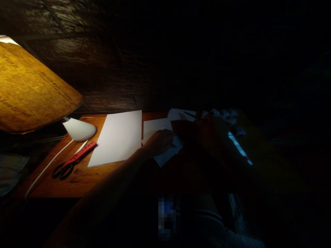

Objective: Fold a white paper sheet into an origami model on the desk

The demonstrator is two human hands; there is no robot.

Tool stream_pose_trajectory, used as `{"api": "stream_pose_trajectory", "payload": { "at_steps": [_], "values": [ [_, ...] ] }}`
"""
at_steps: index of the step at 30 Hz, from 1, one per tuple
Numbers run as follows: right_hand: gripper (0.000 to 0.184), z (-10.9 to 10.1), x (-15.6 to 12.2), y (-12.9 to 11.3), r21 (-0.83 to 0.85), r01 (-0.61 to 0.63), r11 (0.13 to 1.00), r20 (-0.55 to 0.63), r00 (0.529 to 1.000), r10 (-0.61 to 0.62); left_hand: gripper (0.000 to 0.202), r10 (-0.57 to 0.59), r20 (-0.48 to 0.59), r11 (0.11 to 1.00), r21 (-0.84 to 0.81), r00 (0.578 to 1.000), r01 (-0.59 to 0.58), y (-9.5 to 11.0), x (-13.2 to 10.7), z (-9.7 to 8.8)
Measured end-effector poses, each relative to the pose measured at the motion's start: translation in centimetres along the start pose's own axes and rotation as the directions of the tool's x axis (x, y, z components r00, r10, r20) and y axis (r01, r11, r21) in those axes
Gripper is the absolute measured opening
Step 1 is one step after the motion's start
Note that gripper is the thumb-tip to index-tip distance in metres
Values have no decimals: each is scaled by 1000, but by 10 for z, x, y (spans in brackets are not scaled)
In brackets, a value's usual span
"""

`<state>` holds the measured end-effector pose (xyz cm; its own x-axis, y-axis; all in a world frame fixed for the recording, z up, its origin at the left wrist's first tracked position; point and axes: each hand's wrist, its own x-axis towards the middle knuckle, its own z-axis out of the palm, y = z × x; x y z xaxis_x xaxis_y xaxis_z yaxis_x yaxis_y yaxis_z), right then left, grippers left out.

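The left hand [158,143] curled closed on folded white paper [167,156] mid-frame; shadow hid whether the right hand [208,136] held anything.

We record an amber lampshade [33,89] with dark lettering, a red ruler [80,155], black-handled scissors [60,171], and white paper [167,159].

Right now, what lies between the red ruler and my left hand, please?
In the head view, a large white paper sheet lies flat between the red ruler and the left hand.
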<state>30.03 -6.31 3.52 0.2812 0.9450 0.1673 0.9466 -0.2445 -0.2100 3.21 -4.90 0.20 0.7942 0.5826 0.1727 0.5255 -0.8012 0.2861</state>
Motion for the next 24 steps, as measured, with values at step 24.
{"api": "stream_pose_trajectory", "payload": {
  "at_steps": [24],
  "values": [
    [19,-12,-4,17,-33,59,998,138,989,-54,21,12,-19,999,-43,1000,-12,-3,-1,1]
  ]
}}
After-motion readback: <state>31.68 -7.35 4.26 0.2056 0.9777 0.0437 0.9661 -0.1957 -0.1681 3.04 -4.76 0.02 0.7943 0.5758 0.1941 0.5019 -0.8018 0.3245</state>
